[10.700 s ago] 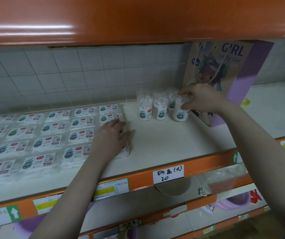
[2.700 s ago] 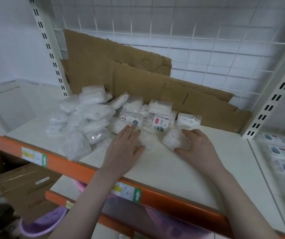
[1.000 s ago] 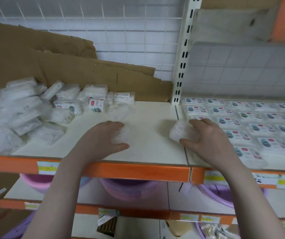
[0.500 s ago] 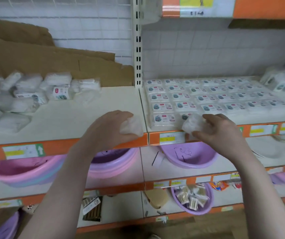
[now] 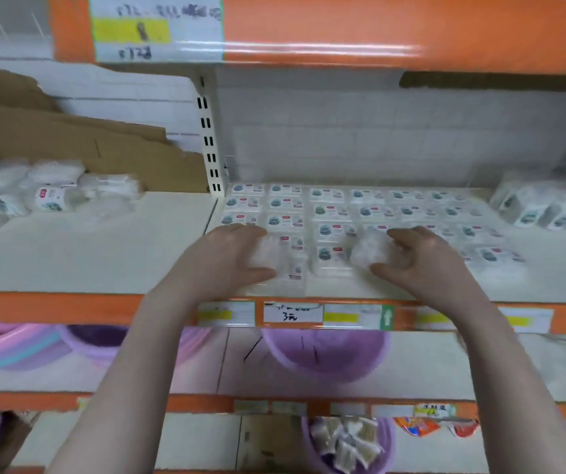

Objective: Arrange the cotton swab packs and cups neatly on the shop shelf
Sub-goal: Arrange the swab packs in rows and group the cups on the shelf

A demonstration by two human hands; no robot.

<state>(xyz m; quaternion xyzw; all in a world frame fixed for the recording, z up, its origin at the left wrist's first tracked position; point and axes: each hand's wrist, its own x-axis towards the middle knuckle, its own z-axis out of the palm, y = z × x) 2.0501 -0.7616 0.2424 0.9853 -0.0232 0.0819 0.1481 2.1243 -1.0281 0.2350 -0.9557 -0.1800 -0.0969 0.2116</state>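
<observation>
While both my arms reach over the orange shelf edge (image 5: 69,307), my left hand (image 5: 221,258) has its grip curled round a clear swab pack (image 5: 264,252), and my right hand (image 5: 421,258) pinches a second crinkled pack (image 5: 368,249). Both sit just above the tidy grid of labelled packs (image 5: 329,213) at twelve o'clock. At ten o'clock lies a loose heap of packs (image 5: 35,193) before brown cardboard (image 5: 80,138); at two o'clock stand the cups (image 5: 548,208), blurred.
</observation>
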